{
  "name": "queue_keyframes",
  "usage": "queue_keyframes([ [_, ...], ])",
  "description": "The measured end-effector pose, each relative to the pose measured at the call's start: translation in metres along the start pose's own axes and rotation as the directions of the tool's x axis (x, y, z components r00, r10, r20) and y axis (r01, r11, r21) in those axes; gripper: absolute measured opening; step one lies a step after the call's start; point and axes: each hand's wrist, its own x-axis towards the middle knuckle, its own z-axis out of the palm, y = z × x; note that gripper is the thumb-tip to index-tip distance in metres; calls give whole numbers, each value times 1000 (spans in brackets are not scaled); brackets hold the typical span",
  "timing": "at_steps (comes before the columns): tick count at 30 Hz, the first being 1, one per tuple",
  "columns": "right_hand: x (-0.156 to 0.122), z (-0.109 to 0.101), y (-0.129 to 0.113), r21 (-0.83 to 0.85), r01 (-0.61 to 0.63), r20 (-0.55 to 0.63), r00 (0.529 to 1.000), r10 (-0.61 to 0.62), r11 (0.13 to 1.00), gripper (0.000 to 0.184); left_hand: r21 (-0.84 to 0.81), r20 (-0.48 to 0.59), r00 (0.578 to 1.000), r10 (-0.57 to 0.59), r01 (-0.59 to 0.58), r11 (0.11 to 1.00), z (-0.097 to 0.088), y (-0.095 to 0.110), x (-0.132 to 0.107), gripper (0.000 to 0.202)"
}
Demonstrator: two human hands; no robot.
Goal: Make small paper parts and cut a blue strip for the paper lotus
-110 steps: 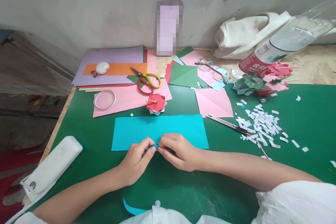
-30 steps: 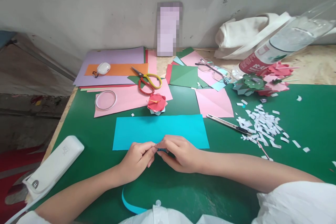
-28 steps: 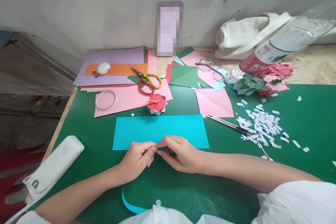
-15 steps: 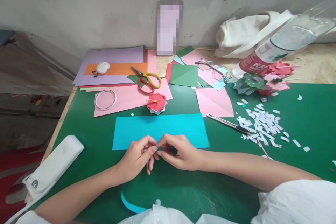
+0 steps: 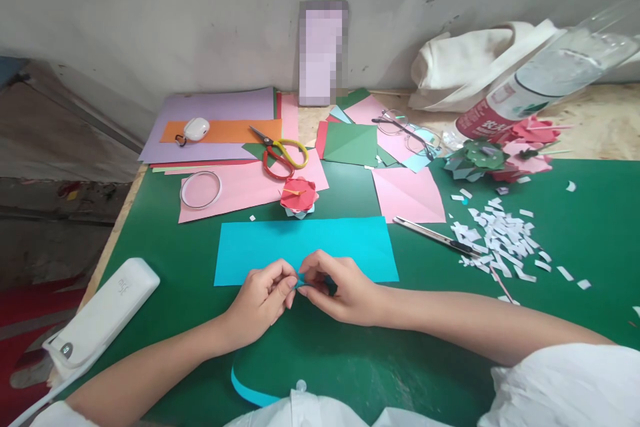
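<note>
My left hand [image 5: 263, 297] is closed, its thumb and forefinger pinching a narrow blue paper strip [image 5: 300, 283], most of which the fingers cover. Fingertip to fingertip with it, my right hand [image 5: 343, 287] pinches the same bit of blue between thumb and curled forefinger. Both hands are over the lower edge of a flat blue paper sheet [image 5: 305, 237]. A curved length of blue strip [image 5: 250, 395] lies close to my body; whether it joins the piece in my fingers is hidden. Just beyond the sheet sits a layered red paper flower [image 5: 299, 195].
Scissors [image 5: 280, 152] and a tape ring [image 5: 201, 189] lie on coloured papers at the back left. To the right are a utility knife [image 5: 435, 235], white paper scraps [image 5: 500, 237], glasses [image 5: 407, 133], paper flowers [image 5: 525, 150] and a leaning bottle [image 5: 530, 90]. A white power bank [image 5: 107, 313] rests left.
My right forefinger has lifted slightly, and more blue strip shows between the fingertips. The lower fingers of my left hand have curled in. Everything else on the table stays put.
</note>
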Motion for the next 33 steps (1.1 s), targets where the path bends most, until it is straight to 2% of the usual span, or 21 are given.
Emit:
queue_keyframes([
  [3,2,-1,-1,-26,-33,27,999,34,999,8,39,-30,999,43,-42,998,0,-1,0,38],
  [8,5,-2,0,-100,47,46,998,-42,994,21,91,-63,992,113,-107,990,1,-1,-1,38],
  [18,7,-3,-1,1,88,-1,996,-88,996,29,32,-67,991,120,-118,993,2,-5,1,38],
  [28,6,-4,-2,-12,103,-32,994,-104,995,29,15,73,992,98,-100,995,-1,-1,3,37],
  [33,5,-2,0,-48,143,-31,989,-144,989,22,-78,187,982,-21,36,996,1,3,-1,32],
])
